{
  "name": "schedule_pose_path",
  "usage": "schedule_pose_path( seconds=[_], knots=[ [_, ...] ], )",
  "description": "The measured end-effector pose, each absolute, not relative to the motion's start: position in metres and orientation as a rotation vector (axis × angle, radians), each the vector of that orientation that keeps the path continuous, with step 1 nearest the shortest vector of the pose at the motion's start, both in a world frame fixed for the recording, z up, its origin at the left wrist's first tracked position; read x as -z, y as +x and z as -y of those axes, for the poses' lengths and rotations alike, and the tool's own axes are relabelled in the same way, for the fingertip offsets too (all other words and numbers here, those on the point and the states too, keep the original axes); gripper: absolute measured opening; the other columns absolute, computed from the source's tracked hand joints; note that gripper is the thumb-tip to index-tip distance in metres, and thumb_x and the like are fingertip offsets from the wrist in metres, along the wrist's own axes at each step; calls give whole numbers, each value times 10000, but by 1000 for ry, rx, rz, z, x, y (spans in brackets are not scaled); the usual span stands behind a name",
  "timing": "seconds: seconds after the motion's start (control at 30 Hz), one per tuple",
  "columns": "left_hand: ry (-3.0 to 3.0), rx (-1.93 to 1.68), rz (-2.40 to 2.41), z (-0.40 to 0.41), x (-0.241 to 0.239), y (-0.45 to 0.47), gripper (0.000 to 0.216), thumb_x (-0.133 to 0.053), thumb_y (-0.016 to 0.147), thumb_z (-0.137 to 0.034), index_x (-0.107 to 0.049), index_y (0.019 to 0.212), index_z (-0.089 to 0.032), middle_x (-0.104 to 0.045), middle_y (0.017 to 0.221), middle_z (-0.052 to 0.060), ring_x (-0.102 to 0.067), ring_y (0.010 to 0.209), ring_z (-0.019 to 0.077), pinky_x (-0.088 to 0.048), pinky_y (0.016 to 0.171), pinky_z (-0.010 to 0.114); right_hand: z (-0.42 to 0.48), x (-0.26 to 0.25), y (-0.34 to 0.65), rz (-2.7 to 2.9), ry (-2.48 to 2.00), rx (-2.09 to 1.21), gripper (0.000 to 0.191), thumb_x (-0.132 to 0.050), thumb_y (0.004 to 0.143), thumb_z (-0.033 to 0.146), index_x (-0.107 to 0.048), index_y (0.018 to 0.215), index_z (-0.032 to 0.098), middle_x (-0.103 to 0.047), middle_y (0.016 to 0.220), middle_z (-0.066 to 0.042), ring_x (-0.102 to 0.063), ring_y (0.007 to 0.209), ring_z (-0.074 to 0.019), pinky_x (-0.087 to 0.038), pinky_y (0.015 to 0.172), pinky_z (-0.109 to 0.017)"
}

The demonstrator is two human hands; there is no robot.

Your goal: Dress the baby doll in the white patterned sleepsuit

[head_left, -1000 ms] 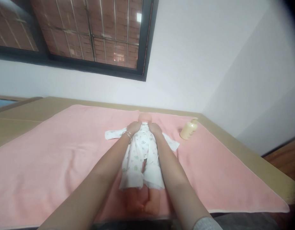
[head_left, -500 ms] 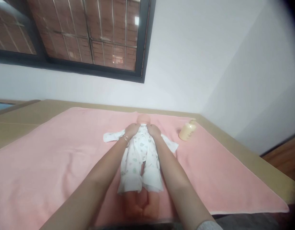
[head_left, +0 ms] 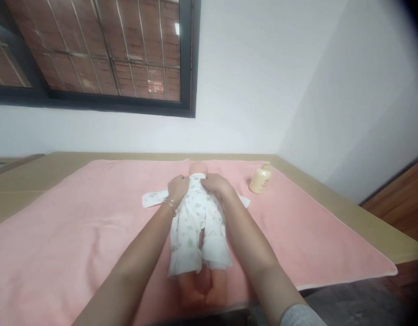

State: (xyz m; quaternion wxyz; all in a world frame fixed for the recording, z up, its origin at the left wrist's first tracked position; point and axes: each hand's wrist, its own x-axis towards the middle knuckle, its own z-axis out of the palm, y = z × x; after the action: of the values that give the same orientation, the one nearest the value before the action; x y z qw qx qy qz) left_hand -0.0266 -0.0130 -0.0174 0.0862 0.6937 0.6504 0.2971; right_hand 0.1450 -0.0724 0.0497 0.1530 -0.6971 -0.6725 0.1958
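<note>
Our left hand [head_left: 178, 188] and right hand [head_left: 216, 182] lie curled over the upper part of the white outfit [head_left: 197, 206], near ten and two o'clock about the chest of the doll [head_left: 198, 168]; the fingers look bent around its shoulders, but we cannot tell whether they pinch the cloth or only press it against the body. The doll lies flat on the pink towel [head_left: 110, 217], head toward twelve, bare legs [head_left: 187, 285] at six, close to the towel's near edge. With so little towel below the feet, we judge that a pull toward six could slide the doll over the edge or drag the towel along; one hand tugging harder than its partner could twist the neckline askew. If our right forearm [head_left: 254, 242] swung out toward three, it might knock the bottle [head_left: 260, 179], which stands well apart from the hands, between two and three, on soft cloth. We count two hands, one doll, one outfit, two legs, one bottle, one towel, one table [head_left: 29, 192] showing around the towel's far and side edges, and one window [head_left: 188, 63] toward eleven; the bangles [head_left: 174, 205] on our left wrist are too thin to count surely.
</note>
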Motion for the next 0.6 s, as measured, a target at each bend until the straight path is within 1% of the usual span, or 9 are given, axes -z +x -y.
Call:
schedule_pose_path(
  seconds=[0.07, 0.13, 0.27, 0.37, 0.43, 0.47, 0.6],
  knots=[
    [2050, -919, -1974, 14, 22, -28, 367, -341, 873, -401, -641, 789, -206, -689, 838, 78, -603, 797, 229, -361, 710, 306, 83, -62, 151, 1970, -1859, -591, 519, -395, 870, 506, -554, 1244, 183, -528, 1312, -116, -532, 1129, -277, -406, 905, -357],
    [2037, -950, -1970, 14, 27, -29, 363, -334, 875, -377, -642, 786, -208, -690, 839, 74, -603, 794, 221, -361, 713, 301, 89, -70, 154, 1946, -1731, -507, 529, -378, 883, 486, -506, 1297, 182, -472, 1371, -101, -474, 1206, -260, -368, 963, -343],
    [2049, -1000, -1921, 14, 34, -33, 369, -315, 881, -366, -648, 815, -220, -694, 872, 59, -601, 780, 207, -361, 678, 285, 88, -64, 141, 1822, -1545, -149, 581, -342, 903, 402, -321, 1420, 137, -352, 1453, -111, -336, 1316, -223, -274, 1050, -336],
    [2067, -1002, -1924, 12, 36, -35, 378, -302, 885, -347, -654, 828, -222, -693, 877, 59, -601, 791, 207, -359, 669, 281, 79, -45, 122, 1859, -1480, 71, 637, -385, 882, 370, -255, 1439, 91, -276, 1485, -137, -233, 1362, -223, -183, 1095, -347],
    [2073, -1000, -1934, 11, 38, -36, 377, -304, 885, -337, -660, 843, -219, -694, 891, 63, -601, 814, 206, -360, 681, 278, 73, -29, 111, 1960, -1481, 152, 670, -429, 862, 377, -251, 1439, 88, -235, 1499, -147, -175, 1379, -243, -128, 1108, -377],
    [2080, -1004, -1929, 11, 38, -36, 377, -306, 886, -336, -661, 850, -216, -694, 897, 64, -600, 819, 202, -360, 684, 275, 70, -22, 108, 2028, -1496, 165, 661, -437, 859, 381, -269, 1434, 100, -245, 1495, -147, -176, 1376, -251, -116, 1106, -395],
    [2108, -1032, -1897, 14, 39, -37, 369, -313, 889, -329, -655, 828, -207, -693, 876, 58, -593, 781, 184, -352, 667, 265, 61, -2, 105, 2244, -1571, 102, 487, -368, 896, 379, -441, 1330, 170, -393, 1423, -115, -289, 1319, -247, -143, 1084, -423]
  ],
)
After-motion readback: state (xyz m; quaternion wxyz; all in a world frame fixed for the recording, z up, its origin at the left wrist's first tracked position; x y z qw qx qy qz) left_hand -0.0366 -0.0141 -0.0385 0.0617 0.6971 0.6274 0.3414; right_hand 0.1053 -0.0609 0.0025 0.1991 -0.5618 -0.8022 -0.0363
